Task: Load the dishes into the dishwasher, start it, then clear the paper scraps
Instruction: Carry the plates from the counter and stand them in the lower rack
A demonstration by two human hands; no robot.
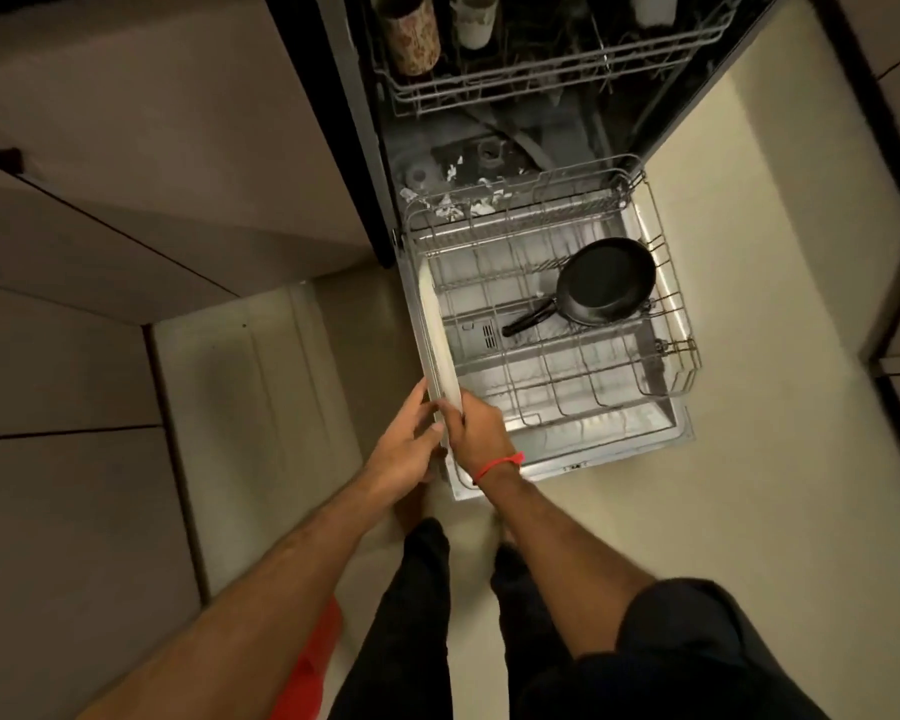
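You are looking straight down past your own dark trousers at an open dishwasher. Nearest to you, both your hands are meeting at the near left corner of the pulled-out lower rack (666,350). Your left hand (411,439) is lying against the outer face of a large pale plate (437,330), fingers fairly straight and pressing it. Your right hand (476,433), with a red band at the wrist, is curling its fingers over the plate's near rim and gripping it. The plate is standing on edge along the rack's left side, running from the near corner toward the far one. It is looking rigid, smooth and probably breakable, likely slippery if wet, so holding it by the rim with a flat supporting palm is seeming sensible, and lowering it between the tines gently rather than dropping it. Farther in, a black frying pan (601,283) is resting toward the rack's far right corner, handle pointing inward. At the rack's far edge, crumpled paper scraps (453,207) are lying. Beyond, the upper rack (541,75) is holding a patterned cup (411,33) and a white mug (474,18).
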